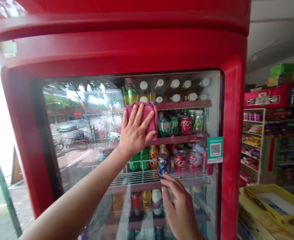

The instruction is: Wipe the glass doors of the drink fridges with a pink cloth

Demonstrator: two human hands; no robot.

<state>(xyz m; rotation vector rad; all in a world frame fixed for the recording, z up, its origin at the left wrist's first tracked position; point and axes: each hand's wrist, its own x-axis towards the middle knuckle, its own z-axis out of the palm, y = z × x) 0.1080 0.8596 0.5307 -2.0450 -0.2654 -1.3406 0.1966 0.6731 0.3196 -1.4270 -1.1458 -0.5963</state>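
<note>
My left hand (136, 130) presses a folded pink cloth (150, 121) flat against the glass door (107, 110) of a red drinks fridge (127, 50). Its fingers are spread over the cloth, with the back of the hand toward me. Lower and to the right, my right hand (178, 206) is raised in front of the glass, fingers loosely bent and apart, nothing visible in them. Its fingertips overlap the bottom of a dark blue can (163, 165) in my view; whether they touch the glass I cannot tell.
Behind the glass, shelves hold bottles and cans, including a red can (186, 125). A QR-code sticker (215, 150) is on the door's right side. Yellow boxes (274, 203) and stocked shelves (254, 143) stand at right. Pavement lies at left; the street reflects in the glass.
</note>
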